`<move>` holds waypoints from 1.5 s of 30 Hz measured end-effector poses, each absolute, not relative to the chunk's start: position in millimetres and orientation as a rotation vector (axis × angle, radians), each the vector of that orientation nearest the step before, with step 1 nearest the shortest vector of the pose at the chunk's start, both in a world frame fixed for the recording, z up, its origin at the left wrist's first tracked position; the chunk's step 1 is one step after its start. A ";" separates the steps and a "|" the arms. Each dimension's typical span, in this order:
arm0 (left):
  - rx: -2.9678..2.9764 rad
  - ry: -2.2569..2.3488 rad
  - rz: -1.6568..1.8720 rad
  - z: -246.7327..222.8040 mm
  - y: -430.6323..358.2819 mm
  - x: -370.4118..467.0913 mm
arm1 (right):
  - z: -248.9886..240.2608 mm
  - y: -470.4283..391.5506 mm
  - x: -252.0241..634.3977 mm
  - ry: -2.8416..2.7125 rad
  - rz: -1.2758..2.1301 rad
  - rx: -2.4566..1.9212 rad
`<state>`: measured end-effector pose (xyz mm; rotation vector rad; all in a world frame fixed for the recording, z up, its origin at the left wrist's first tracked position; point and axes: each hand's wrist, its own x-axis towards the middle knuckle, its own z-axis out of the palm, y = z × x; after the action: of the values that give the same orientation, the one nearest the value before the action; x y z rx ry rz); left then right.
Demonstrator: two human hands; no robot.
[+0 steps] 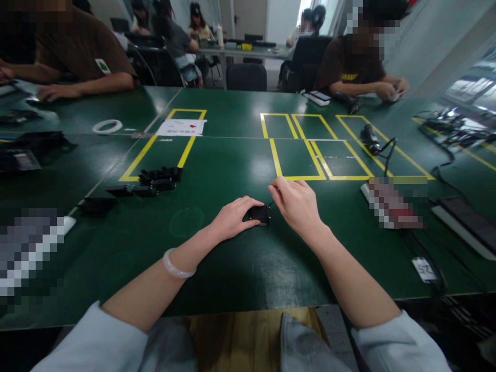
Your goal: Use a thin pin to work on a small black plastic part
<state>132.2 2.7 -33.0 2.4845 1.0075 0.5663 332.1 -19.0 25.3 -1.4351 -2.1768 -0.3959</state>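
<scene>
On the green table, my left hand (234, 218) grips a small black box-like part (259, 215) between thumb and fingers, steadying it on the surface. To its right, my right hand (297, 202) is closed in a pinch. A thin dark rod (270, 205) runs from those fingers toward the black part's right side; its exact kind is too small to tell, and the rest of it is hidden in the hand. Further left lie several similar black parts (144, 191) in a loose group.
Yellow tape outlines (300, 177) mark the table beyond my hands. A printed paper sheet (181, 127) and a white tape roll (107, 126) lie back left. A black cabled device (371, 138) and tangled cables (457, 124) are at right. Two people sit across the table.
</scene>
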 end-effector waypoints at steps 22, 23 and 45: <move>2.491 1.013 0.555 -32.6 2.6 131.9 | 24.8 -19.6 332.5 -2.163 -0.354 -1.396; 2.489 1.013 0.556 -32.5 2.7 132.0 | 24.9 -19.6 332.6 -2.173 -0.361 -1.400; 2.475 1.008 0.566 -31.2 2.8 132.1 | 22.8 -19.8 331.7 -2.128 -0.363 -1.394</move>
<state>132.1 2.8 -31.2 2.4750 1.0085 0.5660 331.7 -19.8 22.8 -1.3940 -2.1278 -0.3631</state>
